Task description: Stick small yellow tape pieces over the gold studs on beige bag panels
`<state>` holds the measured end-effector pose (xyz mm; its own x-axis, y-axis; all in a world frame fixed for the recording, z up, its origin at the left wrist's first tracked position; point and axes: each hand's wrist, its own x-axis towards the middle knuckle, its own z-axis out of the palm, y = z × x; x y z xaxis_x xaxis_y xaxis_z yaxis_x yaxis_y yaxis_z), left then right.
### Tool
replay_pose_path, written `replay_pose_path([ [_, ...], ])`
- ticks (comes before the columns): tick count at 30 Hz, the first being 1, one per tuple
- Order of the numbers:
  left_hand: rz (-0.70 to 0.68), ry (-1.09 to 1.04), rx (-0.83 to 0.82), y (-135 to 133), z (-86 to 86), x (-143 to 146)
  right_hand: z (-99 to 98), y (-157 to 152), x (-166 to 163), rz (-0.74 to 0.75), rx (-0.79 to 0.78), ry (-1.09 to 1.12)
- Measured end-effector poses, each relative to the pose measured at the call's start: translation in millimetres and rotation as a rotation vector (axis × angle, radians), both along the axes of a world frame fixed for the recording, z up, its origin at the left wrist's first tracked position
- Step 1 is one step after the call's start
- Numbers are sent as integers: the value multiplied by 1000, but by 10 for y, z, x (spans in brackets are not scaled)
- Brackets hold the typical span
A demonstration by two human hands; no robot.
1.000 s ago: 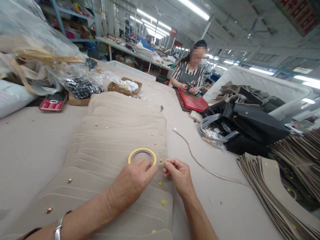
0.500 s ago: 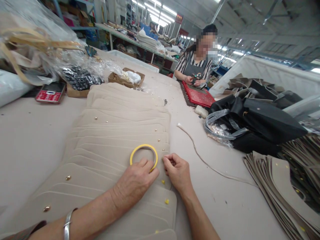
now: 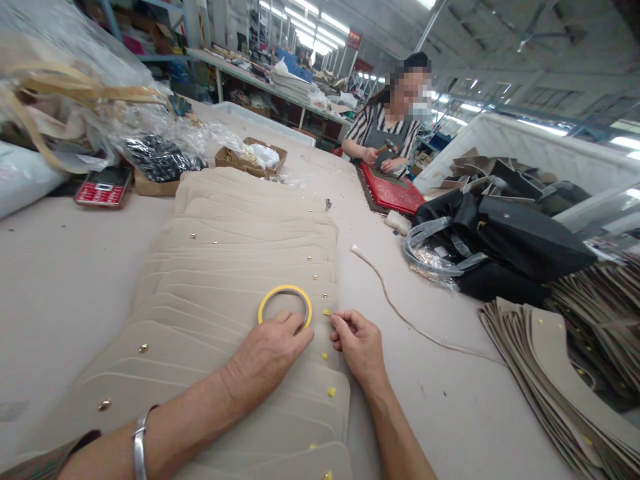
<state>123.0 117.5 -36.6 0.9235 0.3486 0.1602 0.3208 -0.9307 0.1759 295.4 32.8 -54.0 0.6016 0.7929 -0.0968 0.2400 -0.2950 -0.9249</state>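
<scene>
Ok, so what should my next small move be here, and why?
Perhaps press down the yellow piece beside your right hand: that hand touches or nearly touches it, other yellow bits sit along the same edge of the beige panels, and your left hand holds the yellow roll.

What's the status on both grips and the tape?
Left grip: holding yellow tape roll over beige panels. Right grip: pinched shut at yellow tape bit, contact unclear. Pale cord to the right, touching neither.
</scene>
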Motion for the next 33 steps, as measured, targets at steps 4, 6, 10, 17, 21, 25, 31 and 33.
replay_pose_path([
  [4,22,-50,-5,64,61,-34,8,43,-66,36,18,-242],
  [6,78,-96,29,144,103,-66,24,85,-82,52,26,-336],
  [10,248,-98,113,314,156,-114,49,145,-65,83,35,-421],
  [17,253,-60,89,349,166,-133,195,12,-42,268,-30,-380],
  [21,239,-109,110,368,113,-149,291,-105,-71,416,-109,-244],
  [25,132,-317,95,368,87,-170,357,-84,-113,232,60,-314],
  [31,-24,-518,-51,184,230,-168,503,-39,-269,340,395,-361],
  [33,0,-509,-75,133,267,-169,546,-46,-317,368,452,-405],
])
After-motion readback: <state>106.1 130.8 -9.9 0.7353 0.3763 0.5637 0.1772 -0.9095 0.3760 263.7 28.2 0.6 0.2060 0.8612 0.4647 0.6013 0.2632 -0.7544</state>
